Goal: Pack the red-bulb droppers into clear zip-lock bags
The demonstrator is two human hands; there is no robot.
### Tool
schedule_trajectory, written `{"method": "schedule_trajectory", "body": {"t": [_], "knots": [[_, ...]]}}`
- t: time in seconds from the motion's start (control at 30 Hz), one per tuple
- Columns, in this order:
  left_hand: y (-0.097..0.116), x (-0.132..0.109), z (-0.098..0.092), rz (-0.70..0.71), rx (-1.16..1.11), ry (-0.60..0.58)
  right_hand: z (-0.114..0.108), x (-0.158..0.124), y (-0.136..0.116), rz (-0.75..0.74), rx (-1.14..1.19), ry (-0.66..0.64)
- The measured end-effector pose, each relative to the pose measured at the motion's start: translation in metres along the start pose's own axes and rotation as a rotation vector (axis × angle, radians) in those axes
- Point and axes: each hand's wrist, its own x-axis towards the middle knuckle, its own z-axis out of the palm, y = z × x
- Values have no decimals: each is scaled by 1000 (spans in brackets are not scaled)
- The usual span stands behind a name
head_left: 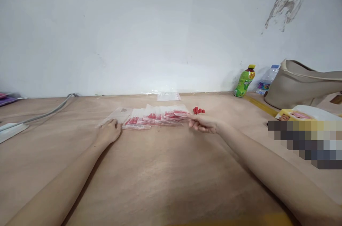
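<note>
A fanned row of small clear zip bags [152, 116], holding red pieces, lies across the middle of the table. At its left end is a clear bag [120, 113] in which no red shows. My left hand [109, 131] rests on this bag's lower part, its fingers curled down against it. By the right end of the row is my right hand [203, 124], its fingers bent and drawn together near the last bag's corner; what they hold, if anything, is not visible. Just behind that hand sits a small pile of loose red pieces [198, 110].
More clear bags [168, 96] lie by the wall. To the right stand a green drink bottle [244, 82], a water bottle [268, 80], a beige container [299, 83] and a yellow-and-white pack [299, 113]. A grey cable [57, 108] runs along the left.
</note>
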Motion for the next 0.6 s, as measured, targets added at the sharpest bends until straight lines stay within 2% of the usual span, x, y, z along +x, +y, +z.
{"method": "schedule_trajectory", "body": {"t": [0.07,0.13,0.17,0.2,0.3,0.4,0.43,0.5,0.57,0.6], "knots": [[-3,3,-1,-4,20,-28,-20,1,2,-151,-260,254],[-4,4,-3,-28,37,-20,-36,7,6,-290,-401,564],[-4,4,-5,-43,41,-5,-42,10,9,-313,-446,665],[-3,3,-7,-57,41,19,-47,15,13,-311,-475,722],[4,-3,-17,-119,30,145,-55,26,24,-266,-553,785],[21,-16,-29,-126,-38,354,-56,32,30,-220,-613,795],[31,-22,-33,-18,-157,462,-56,33,31,-206,-626,793],[54,-36,-37,268,-374,588,-55,32,31,-177,-647,788],[80,-54,-39,451,-405,553,-53,29,29,-149,-664,781],[92,-64,-39,663,-444,506,-52,28,28,-134,-671,777]]}}
